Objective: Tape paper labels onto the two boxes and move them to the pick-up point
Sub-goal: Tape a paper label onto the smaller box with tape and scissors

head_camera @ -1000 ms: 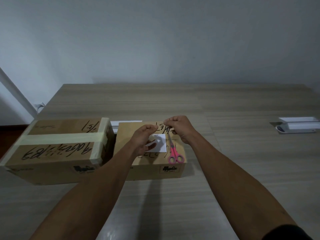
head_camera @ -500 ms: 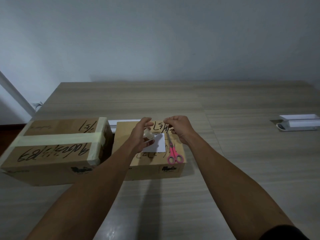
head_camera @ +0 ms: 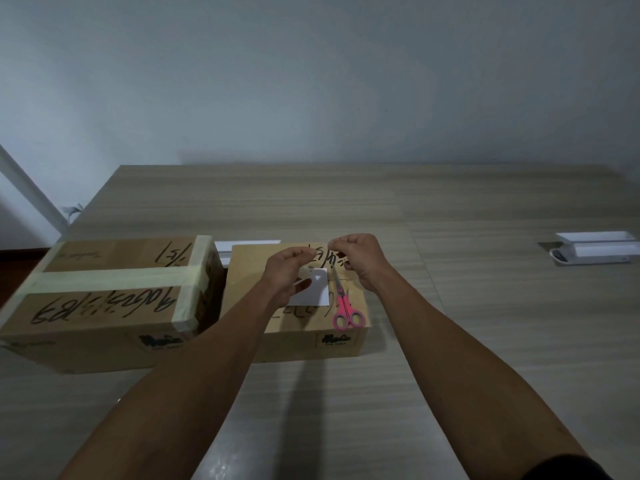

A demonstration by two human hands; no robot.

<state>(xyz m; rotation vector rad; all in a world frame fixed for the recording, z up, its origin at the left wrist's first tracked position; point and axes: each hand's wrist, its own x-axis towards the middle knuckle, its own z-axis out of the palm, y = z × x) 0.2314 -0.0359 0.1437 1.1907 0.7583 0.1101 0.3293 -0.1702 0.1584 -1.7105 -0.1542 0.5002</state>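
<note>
two cardboard boxes are set side by side on a wooden counter [head_camera: 450,209], the larger box [head_camera: 104,299] to the left. on the smaller box [head_camera: 298,327] lie a white paper label [head_camera: 317,289] and pink scissors [head_camera: 346,311]. above it, the tape roll [head_camera: 306,271] is gripped in the curled fingers of the left hand [head_camera: 289,275], while the right hand [head_camera: 360,259] is pinched on the tape end.
</note>
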